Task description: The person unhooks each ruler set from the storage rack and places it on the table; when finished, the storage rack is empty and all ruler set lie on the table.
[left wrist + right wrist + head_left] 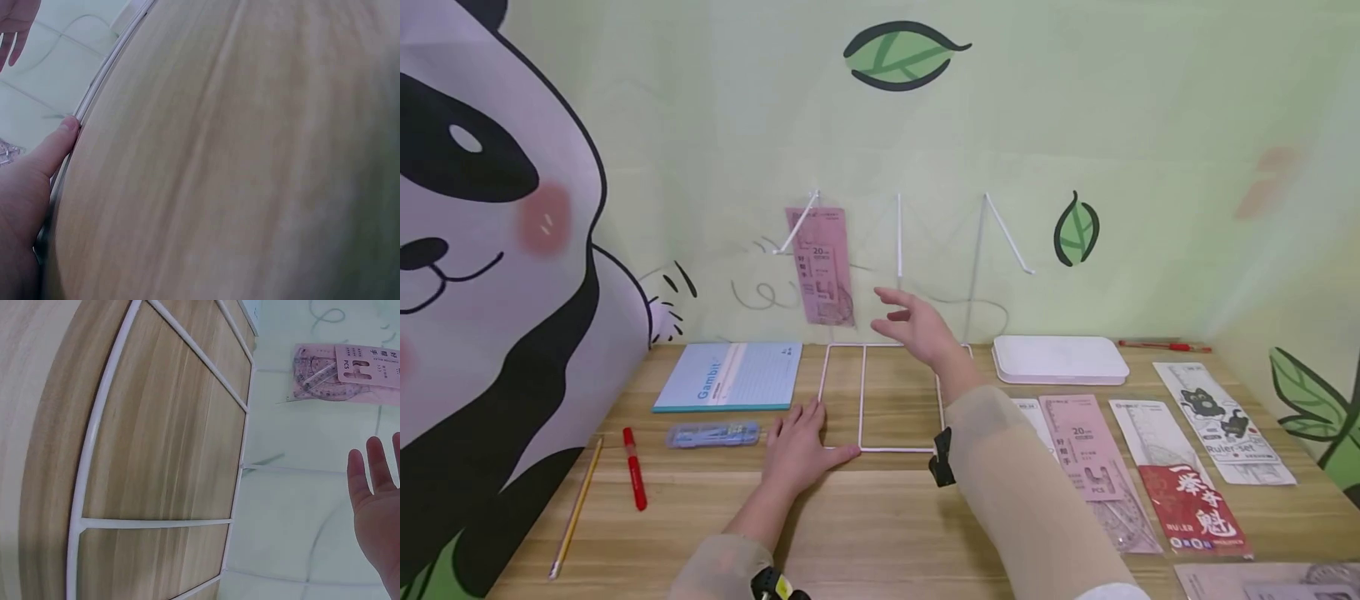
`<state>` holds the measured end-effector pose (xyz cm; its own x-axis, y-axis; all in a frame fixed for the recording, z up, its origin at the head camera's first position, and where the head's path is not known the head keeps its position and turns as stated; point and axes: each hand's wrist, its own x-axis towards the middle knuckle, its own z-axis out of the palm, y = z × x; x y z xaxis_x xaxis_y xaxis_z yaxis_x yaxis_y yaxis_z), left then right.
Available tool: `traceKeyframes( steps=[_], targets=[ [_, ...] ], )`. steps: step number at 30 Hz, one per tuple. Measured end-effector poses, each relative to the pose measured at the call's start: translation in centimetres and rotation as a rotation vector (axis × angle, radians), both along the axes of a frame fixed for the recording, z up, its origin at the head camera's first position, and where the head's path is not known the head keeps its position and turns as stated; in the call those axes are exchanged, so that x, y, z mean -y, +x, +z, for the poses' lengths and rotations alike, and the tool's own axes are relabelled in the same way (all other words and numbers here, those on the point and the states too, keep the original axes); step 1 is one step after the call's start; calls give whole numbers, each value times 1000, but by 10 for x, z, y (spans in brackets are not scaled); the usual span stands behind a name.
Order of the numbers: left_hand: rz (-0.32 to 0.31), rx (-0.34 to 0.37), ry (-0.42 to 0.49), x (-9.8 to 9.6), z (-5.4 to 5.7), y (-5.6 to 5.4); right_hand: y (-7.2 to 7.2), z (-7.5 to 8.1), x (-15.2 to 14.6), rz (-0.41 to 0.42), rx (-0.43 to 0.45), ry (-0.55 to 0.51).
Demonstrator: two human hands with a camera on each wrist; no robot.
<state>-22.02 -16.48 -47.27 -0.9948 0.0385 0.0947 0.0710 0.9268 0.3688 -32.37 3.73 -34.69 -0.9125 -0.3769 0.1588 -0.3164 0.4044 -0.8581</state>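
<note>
A white wire rack (895, 451) stands on the table with slanting hooks rising behind its base. From the left hook (797, 223) hangs a pink ruler set packet (826, 300), which the right wrist view also shows. My left hand (796, 446) rests at the base's front left corner, fingers spread and thumb (57, 144) lying along the front bar. Raised over the base, my right hand (919, 331) has its fingers loosely extended, holds nothing, and is just below the middle hook (899, 233). Another hook (1009, 233) juts out on the right with nothing on it.
Left of the rack lie a blue notebook (730, 377), a blue case (713, 434), a red pen (635, 468) and a pencil (576, 508). On the right are a white box (1060, 360), a red pen (1165, 346) and several ruler packets (1086, 450). A painted wall (1165, 108) stands behind.
</note>
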Motion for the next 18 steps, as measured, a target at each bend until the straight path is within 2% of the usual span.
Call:
traceKeyframes(
  steps=[8, 12, 18],
  targets=[
    [12, -3, -21, 9, -1, 2, -10, 7, 27, -35, 24, -90],
    [20, -4, -37, 7, -1, 2, -15, 19, 39, -40, 10, -132],
    [12, -13, -48, 2, 1, 3, -23, 39, 48, -95, 13, -222]
  ],
)
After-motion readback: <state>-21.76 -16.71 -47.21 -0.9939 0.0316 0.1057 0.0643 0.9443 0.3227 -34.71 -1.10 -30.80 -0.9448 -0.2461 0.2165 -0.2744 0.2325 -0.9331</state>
